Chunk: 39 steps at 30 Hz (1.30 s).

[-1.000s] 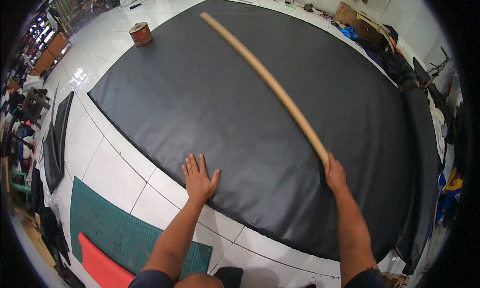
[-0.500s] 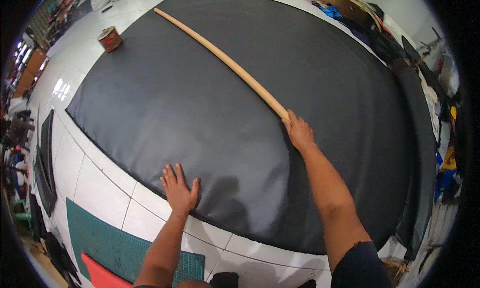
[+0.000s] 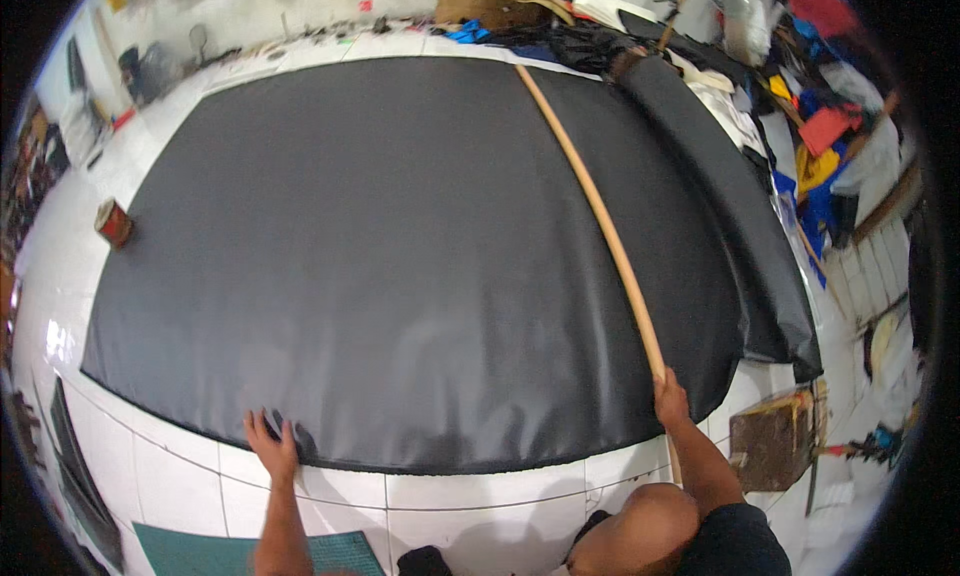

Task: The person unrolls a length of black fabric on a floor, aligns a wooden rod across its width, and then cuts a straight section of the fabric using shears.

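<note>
A large black sheet of smooth, leather-like material (image 3: 400, 226) is spread over the white tiled floor. Across its right part lies a long, pale wooden pole (image 3: 604, 216), running from the far edge toward me. Near its close end, my right hand (image 3: 672, 400) is wrapped round the pole, and the pole's tip extends beyond the sheet's near edge. My left hand (image 3: 271, 448) rests at the near left edge of the sheet, fingers apart and holding nothing. Slight ripples show in the sheet between the hands.
The sheet's right side is gathered in a thick roll (image 3: 720, 196). A rusty red tin (image 3: 113, 224) stands at the left edge. Close to me lies a green cutting mat (image 3: 185, 548). At right are a worn wooden block (image 3: 772, 442) and heaped coloured scraps (image 3: 825, 166).
My right hand has carried the pole rightward across the sheet, and the pole now points more directly away from me. The view has turned right. My left hand remains by the near edge.
</note>
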Motion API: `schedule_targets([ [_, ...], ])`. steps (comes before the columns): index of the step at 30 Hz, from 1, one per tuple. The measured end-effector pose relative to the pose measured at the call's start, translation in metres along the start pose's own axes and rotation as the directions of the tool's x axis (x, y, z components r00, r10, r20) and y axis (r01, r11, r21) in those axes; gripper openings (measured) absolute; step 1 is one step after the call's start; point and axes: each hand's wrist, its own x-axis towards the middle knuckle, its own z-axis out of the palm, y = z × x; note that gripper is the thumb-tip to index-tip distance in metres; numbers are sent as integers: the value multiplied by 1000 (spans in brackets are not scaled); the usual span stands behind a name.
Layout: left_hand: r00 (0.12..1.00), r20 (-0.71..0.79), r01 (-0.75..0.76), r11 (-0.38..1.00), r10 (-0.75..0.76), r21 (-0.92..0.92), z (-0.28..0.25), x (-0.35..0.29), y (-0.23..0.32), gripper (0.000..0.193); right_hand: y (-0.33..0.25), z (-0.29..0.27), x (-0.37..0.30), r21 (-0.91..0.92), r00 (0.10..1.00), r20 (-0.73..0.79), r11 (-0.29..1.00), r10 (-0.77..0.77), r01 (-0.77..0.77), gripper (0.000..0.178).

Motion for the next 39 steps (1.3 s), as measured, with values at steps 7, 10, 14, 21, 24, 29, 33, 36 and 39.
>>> schedule_targets([
  [7,963,265,-93,989,59,117,-35,-83,29,72,-22,-8,-29,150,995,-36,985,88,-82,40],
  [10,949,313,-100,985,51,143,-37,-80,28,77,-44,-6,-56,85,999,36,996,-23,20,44],
  [14,927,372,-112,976,34,189,-27,-70,49,76,-50,28,-88,-55,935,170,945,-310,323,52],
  [21,959,224,161,983,-176,85,-57,-105,64,60,-143,49,-178,56,538,464,629,-704,775,56],
  [24,650,546,740,603,-528,-298,-60,-144,77,55,-163,45,-212,205,322,500,472,-804,858,55],
  [29,621,491,782,522,-611,-340,-25,-193,66,37,-146,41,-210,485,228,478,471,-848,737,48],
  [33,702,296,671,741,-648,30,-81,-162,-125,32,-143,58,-195,565,249,528,555,-812,611,38],
  [36,541,252,841,517,-802,-160,-73,-129,-123,76,-60,35,-161,410,721,445,836,-532,363,28],
  [39,745,-14,638,707,-667,305,-114,-75,-151,89,8,6,-132,449,967,75,874,-244,186,27],
])
